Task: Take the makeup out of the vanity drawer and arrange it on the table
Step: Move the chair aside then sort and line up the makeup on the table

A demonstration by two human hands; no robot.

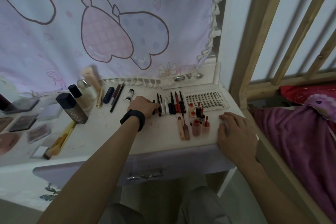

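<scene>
Left hand [143,106] at the black pens [171,107], right hand [236,131] on the table [109,132].

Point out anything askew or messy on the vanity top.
The long black pencil lies slanted, unlike the straight row of pens by the left hand. Small reddish smears mark the tabletop nearby.
</scene>
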